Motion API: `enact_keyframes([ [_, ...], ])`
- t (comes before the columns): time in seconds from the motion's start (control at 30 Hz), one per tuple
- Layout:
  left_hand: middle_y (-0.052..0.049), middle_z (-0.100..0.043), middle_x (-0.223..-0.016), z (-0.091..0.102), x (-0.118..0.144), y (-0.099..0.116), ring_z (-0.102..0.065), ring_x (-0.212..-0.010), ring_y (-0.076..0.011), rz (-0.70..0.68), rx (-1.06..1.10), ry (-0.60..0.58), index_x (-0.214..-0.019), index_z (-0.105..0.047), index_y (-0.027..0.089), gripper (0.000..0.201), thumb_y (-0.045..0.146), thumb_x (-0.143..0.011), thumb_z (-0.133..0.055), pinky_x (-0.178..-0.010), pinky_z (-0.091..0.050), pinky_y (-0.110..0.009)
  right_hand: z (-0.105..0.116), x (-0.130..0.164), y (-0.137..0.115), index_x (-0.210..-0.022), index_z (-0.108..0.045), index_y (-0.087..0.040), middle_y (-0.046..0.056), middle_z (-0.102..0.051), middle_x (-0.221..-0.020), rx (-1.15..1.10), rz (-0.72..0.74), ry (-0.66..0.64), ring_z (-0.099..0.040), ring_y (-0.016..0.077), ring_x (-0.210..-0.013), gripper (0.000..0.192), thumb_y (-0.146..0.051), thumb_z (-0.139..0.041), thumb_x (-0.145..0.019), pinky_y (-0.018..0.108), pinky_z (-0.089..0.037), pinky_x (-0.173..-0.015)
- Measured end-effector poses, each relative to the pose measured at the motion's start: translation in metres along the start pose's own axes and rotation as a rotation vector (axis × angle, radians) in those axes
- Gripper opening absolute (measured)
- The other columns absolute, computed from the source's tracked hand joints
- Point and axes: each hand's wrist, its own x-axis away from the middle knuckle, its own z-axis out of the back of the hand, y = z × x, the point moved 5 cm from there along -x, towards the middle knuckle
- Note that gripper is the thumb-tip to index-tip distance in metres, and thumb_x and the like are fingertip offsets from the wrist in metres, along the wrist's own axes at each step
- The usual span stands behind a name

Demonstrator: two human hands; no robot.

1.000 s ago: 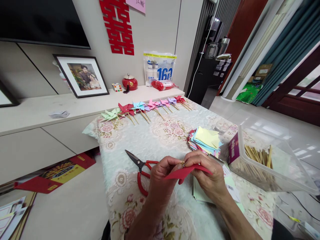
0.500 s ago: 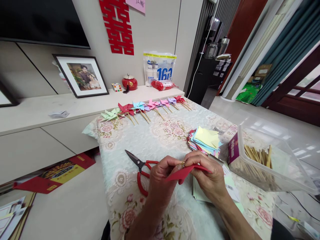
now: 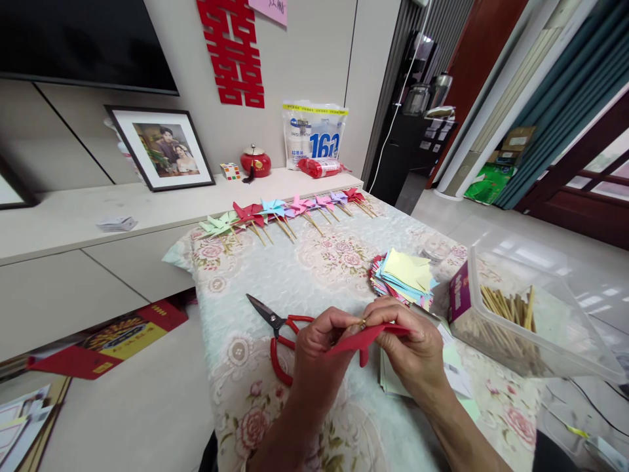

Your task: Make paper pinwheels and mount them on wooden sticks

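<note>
Between my two hands is a piece of red paper [image 3: 362,340], folded and held above the near part of the table. My left hand [image 3: 327,341] pinches its left side, and my right hand [image 3: 405,337] grips its right side. The fingertips of both hands meet at a small brass-coloured piece [image 3: 363,322] over the paper; its exact kind is hidden by the fingers. Red-handled scissors [image 3: 280,331] lie spread on the cloth beside my left hand. Beyond my right hand sits a stack of coloured paper squares [image 3: 405,270].
Several finished paper pinwheels [image 3: 250,215] on sticks line the table's far edge. A clear plastic box [image 3: 535,347] with wooden sticks [image 3: 508,307] stands at the right. Pale green sheets [image 3: 455,373] lie under my right hand. Behind is a cabinet top [image 3: 167,210] with a picture frame [image 3: 160,147].
The fingertips have shifted slightly around the small brass-coloured piece, and the red paper has turned a little, so its lower flap hangs further right. Everything else stays in place.
</note>
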Motion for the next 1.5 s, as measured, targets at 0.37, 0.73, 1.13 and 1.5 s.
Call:
enact_keyframes([
  [0.37, 0.001, -0.06, -0.069, 0.001, 0.003, 0.009, -0.054, -0.057, -0.0101, -0.141, -0.141, 0.038, -0.075, -0.069, 0.018, 0.013, 0.025, -0.084, -0.072, -0.054, -0.041, -0.023, 0.002, -0.004, -0.01, -0.102, -0.071, -0.025, 0.005, -0.075, -0.085, 0.077, 0.165, -0.014, -0.07, 0.0219, -0.08, 0.012, -0.019, -0.062, -0.095, 0.04, -0.053, -0.078],
  [0.73, -0.003, -0.064, -0.078, 0.002, 0.005, 0.01, -0.057, -0.068, -0.0145, -0.212, -0.288, -0.01, -0.083, -0.07, 0.02, 0.009, 0.022, -0.09, -0.065, -0.062, -0.045, -0.026, 0.002, -0.003, -0.014, -0.099, -0.071, -0.024, 0.005, -0.072, -0.086, 0.075, 0.16, -0.008, -0.068, 0.0229, -0.083, 0.016, -0.014, -0.06, -0.093, 0.041, -0.051, -0.078],
  [1.13, -0.001, -0.066, -0.078, 0.0, 0.006, 0.01, -0.059, -0.07, -0.0151, -0.289, -0.307, -0.054, -0.084, -0.071, 0.021, 0.013, 0.009, -0.08, -0.07, -0.063, -0.045, -0.026, 0.003, -0.006, -0.014, -0.094, -0.069, -0.023, 0.005, -0.071, -0.083, 0.094, 0.159, 0.006, -0.068, 0.0227, -0.079, 0.011, -0.019, -0.06, -0.095, 0.04, -0.051, -0.076],
  [1.5, -0.005, -0.064, -0.08, -0.005, 0.003, 0.014, -0.059, -0.072, -0.0174, -0.214, -0.374, -0.113, -0.087, -0.071, 0.019, 0.016, 0.01, -0.081, -0.06, -0.068, -0.046, -0.029, 0.01, -0.005, -0.006, -0.091, -0.072, -0.023, 0.005, -0.071, -0.086, 0.146, 0.104, 0.015, -0.067, 0.0221, -0.086, 0.01, -0.014, -0.068, -0.088, 0.036, -0.054, -0.078],
])
